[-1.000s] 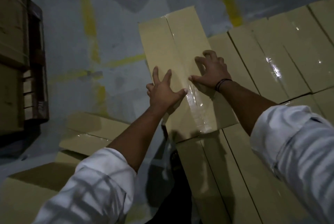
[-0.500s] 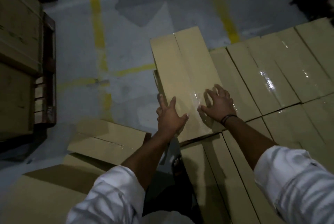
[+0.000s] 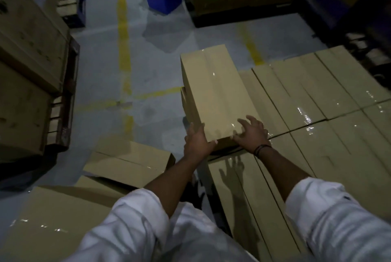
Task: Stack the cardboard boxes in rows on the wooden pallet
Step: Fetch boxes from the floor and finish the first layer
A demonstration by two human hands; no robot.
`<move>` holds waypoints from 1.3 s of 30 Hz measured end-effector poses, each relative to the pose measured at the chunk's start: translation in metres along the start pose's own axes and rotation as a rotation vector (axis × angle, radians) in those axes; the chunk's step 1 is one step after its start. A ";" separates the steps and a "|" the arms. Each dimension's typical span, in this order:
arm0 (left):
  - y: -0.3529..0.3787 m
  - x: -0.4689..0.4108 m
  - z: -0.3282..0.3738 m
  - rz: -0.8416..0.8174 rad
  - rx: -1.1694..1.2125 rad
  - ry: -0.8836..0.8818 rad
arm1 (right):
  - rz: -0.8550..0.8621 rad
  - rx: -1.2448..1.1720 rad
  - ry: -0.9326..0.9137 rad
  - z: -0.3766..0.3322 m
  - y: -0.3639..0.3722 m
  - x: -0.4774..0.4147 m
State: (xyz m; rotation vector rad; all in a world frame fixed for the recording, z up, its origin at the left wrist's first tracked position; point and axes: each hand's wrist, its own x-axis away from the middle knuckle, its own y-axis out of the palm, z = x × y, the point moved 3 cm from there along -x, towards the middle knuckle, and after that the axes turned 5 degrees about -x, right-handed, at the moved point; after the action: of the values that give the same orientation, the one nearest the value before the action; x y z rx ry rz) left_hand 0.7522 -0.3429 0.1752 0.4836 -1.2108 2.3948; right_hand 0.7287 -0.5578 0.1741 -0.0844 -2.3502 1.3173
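Now the grip has changed: a moment ago both palms lay flat, further up the lid of the long tan cardboard box (image 3: 215, 92), pushing it away from me, and since then they have slid back to its near end. My left hand (image 3: 197, 142) clasps the near-left corner, thumb on the lid and fingers wrapped down the side face. My right hand (image 3: 250, 134) claws over the near-right edge with bent, spread fingers and the thumb at the rim, so I read it as grasping too. That tells me the shove is over and I am squaring the box up. It lies on top of the flat layer of taped cardboard boxes (image 3: 317, 96), along that layer's left edge, pointing away from me, its far end reaching past the boxes beside it. It looks like the start of a second tier. The pallet beneath is hidden. More loose cardboard boxes (image 3: 127, 162) wait on the grey concrete floor (image 3: 101, 71) by my left arm, so plenty of stacking remains.
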 end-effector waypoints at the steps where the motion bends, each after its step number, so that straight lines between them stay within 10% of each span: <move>1: -0.002 -0.003 0.002 0.009 -0.004 0.006 | 0.004 0.019 -0.004 -0.004 -0.004 -0.002; 24: -0.077 -0.227 0.031 -0.041 -0.047 -0.026 | -0.079 0.115 0.178 -0.082 -0.017 -0.258; 39: -0.064 -0.232 0.028 -0.096 0.043 -0.030 | -0.163 0.090 0.233 -0.054 -0.014 -0.274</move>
State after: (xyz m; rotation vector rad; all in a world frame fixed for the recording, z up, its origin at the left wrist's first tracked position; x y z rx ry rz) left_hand 0.9863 -0.3784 0.1236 0.5800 -1.1244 2.3440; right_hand 0.9993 -0.5943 0.1142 -0.0170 -2.0555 1.2588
